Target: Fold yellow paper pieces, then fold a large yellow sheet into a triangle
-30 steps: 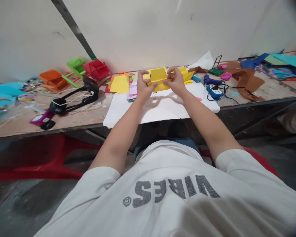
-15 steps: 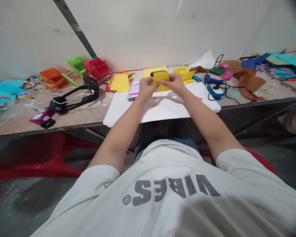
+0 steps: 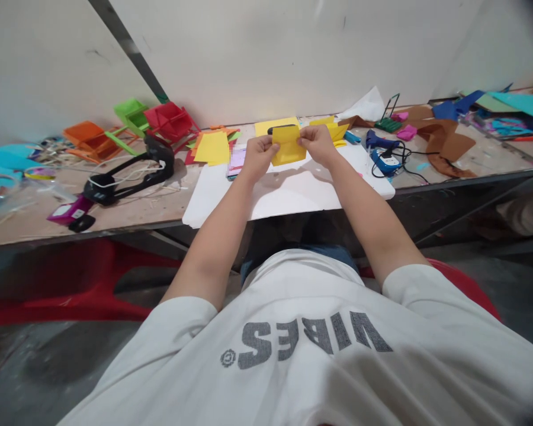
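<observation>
Between my two hands, above a white board [image 3: 288, 198], a small piece of yellow paper [image 3: 288, 147] is held up, with a crease across it. My left hand [image 3: 259, 157] pinches its left edge between thumb and fingers. At its right edge, my right hand [image 3: 317, 143] grips it the same way. A phone-like thing [image 3: 236, 161], partly blurred out, lies on the board beside my left wrist. Just behind the held paper a dark object [image 3: 276, 128] shows in part, with a larger yellow sheet [image 3: 262, 126] under it. Folded yellow pieces [image 3: 339, 135] lie behind my right hand.
Left on the table are yellow sheets [image 3: 211, 148], small red [image 3: 171, 123], green [image 3: 132, 115] and orange [image 3: 89, 141] chair-like models, and a black headband-like device [image 3: 135, 171]. To the right are a blue glue gun [image 3: 379, 141], a corded blue box [image 3: 385, 161] and brown material [image 3: 446, 145].
The yellow paper has been opened out and now hangs lower and larger between my hands. My fingers have shifted from its lower middle to its side edges.
</observation>
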A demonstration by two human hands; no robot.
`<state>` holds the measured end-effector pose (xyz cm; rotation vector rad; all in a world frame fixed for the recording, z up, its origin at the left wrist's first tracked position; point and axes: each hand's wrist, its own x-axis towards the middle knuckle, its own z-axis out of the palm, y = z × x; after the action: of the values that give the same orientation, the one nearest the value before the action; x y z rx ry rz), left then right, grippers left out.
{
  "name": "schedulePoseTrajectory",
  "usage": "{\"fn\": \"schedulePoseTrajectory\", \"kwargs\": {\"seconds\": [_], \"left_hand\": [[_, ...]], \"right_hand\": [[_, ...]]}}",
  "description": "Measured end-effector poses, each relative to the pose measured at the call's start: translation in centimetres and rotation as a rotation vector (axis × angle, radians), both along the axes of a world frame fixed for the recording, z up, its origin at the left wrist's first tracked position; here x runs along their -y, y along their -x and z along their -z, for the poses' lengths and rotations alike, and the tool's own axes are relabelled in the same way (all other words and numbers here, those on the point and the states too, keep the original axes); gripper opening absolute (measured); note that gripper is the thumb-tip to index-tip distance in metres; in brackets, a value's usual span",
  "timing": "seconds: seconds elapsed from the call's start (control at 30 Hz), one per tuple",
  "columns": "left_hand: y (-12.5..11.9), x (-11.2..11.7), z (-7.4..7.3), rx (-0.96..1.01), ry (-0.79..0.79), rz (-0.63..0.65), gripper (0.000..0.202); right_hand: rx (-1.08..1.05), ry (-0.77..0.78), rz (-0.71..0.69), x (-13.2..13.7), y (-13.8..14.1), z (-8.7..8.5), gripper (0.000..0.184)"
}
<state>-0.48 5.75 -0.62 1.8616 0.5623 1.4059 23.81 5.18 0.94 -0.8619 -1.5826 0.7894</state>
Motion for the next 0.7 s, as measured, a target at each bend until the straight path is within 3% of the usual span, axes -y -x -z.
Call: {"fn": "schedulePoseTrajectory", "kwargs": {"seconds": [0.23,0.47,0.7], "left_hand": [[0.0,1.2,-0.6,0.007,0.103,-0.072,0.072],[-1.0,2.1,-0.4,0.012,0.088,-0.103,0.055],[-0.4,0.3,0.0,0.026,0.101,-0.073,0.050]], "right_hand": [[-0.066,0.006,-0.010,0.3,1.4,0.3,0.057],[-0.034,0.044,-0.049,1.4,1.8,0.1,0.071],[-0.072,0.045,-0.072,1.1,0.9,-0.2,0.056]]}}
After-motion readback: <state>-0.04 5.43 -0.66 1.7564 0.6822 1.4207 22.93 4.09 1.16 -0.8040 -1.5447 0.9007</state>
